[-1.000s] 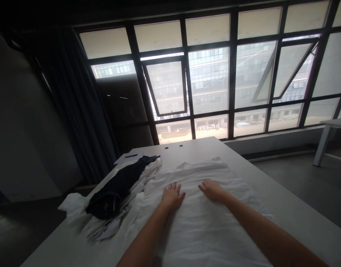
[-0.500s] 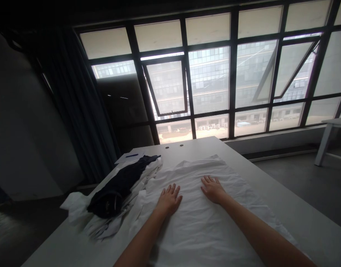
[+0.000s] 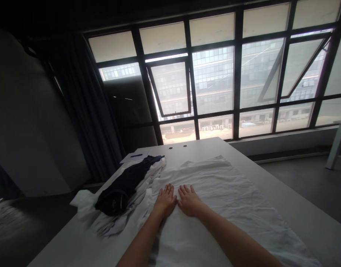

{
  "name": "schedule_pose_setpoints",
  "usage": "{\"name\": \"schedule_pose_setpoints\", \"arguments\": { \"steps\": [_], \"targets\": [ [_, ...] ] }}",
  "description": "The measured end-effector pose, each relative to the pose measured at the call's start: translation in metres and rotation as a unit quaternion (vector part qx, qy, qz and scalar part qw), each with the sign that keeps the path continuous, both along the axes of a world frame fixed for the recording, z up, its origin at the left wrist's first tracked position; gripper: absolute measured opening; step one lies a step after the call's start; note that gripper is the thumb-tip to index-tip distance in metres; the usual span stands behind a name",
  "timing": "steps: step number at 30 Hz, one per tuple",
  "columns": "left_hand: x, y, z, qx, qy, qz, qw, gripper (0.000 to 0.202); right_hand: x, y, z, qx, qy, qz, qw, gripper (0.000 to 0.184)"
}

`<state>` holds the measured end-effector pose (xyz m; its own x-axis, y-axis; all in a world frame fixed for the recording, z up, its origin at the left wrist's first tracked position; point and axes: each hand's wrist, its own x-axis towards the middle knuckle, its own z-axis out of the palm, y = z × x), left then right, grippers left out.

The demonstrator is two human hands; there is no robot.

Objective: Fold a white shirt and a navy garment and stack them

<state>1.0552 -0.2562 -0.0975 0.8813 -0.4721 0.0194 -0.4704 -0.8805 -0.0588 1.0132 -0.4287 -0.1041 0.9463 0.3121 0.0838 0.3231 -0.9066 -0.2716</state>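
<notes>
You are resting your left hand (image 3: 165,201) palm down, fingers stretched out and gripping nothing. Your right hand (image 3: 190,201) is lying just beside it in the same way, open and flat, its fingers pointing toward the far end. Your thumbs are nearly meeting; whether they are touching, you cannot tell from here.

Under both palms, the white cloth (image 3: 231,185) is spreading over the near and middle part of the white table (image 3: 204,146). It is lying broad and mostly flat, but fine creases are running across its surface, mainly beyond your fingers and down its right side. Its far edge is waving a little, rising to a small peak near the far right corner. Its left side is bunching into loose folds, and its near end is running out of view.

Compared with half a second ago, your hands are no longer standing well apart: the right one is now sitting leftward, close against the left, leaving the cloth's rumpled right half uncovered. The cloth itself is keeping much the same outline.

To the left, a dark garment (image 3: 128,181) is lying on a heap of pale clothes (image 3: 155,170). Beyond it, a pen (image 3: 137,155) is resting on some paper (image 3: 126,160). Further out, a dark curtain (image 3: 84,107) is hanging beside the windows (image 3: 213,81).
</notes>
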Motion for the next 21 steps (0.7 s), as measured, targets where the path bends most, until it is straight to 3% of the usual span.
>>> {"name": "schedule_pose_setpoints", "arguments": {
  "steps": [2,4,11,14,17,21],
  "targets": [
    [0.001,0.002,0.000,-0.002,-0.004,-0.001,1.000,0.064,-0.005,-0.010,-0.005,0.005,-0.010,-0.010,1.000,0.075],
    [0.001,0.003,-0.002,-0.006,-0.006,0.000,1.000,0.065,-0.009,-0.040,-0.008,0.001,-0.013,-0.036,0.999,0.079],
    [0.000,0.004,-0.004,-0.022,-0.015,0.001,1.000,0.065,-0.029,-0.202,-0.022,-0.066,0.017,-0.202,0.977,0.081],
    [-0.004,0.002,0.000,-0.032,-0.028,0.004,0.999,0.062,-0.038,-0.256,-0.032,-0.082,0.012,-0.262,0.962,0.081],
    [-0.014,-0.004,0.006,-0.049,-0.055,0.021,0.997,0.056,-0.041,-0.281,-0.040,-0.093,0.003,-0.289,0.953,0.083],
    [-0.037,-0.011,0.006,-0.077,-0.068,0.008,0.995,0.045,-0.035,-0.286,-0.041,-0.104,0.003,-0.289,0.952,0.082]
  ]
}}
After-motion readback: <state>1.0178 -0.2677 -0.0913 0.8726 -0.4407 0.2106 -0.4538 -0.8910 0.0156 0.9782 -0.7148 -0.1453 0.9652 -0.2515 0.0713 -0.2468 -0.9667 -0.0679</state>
